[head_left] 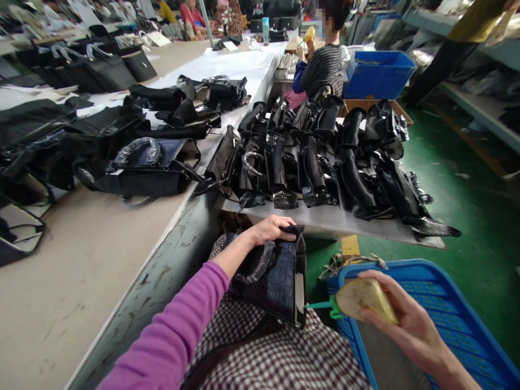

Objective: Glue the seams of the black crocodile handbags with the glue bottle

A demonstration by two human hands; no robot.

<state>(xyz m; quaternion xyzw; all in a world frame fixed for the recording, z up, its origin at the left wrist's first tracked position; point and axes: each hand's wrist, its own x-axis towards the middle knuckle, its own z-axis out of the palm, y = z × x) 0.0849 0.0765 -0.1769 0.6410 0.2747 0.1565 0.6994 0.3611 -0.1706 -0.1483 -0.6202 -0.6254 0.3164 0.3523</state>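
On my lap, over a checked apron (260,357), rests a dark crocodile-patterned handbag (280,276) with a plastic-wrapped handle. My left hand (274,230) grips its top edge, fingers closed over the black material. A yellowish squeeze bottle (363,300) with a thin green nozzle (320,305) is held in my right hand (400,311). The nozzle's tip is at the side edge of the handbag, by a pale strip of lining; whether it touches cannot be made out.
Several black bags (312,173) stand in rows on the bench ahead. More bags (142,173) lie on the long table (122,260) at left. A blue basket (430,271) is at my right, and a blue bin (379,73) stands farther back near a seated person (323,65).
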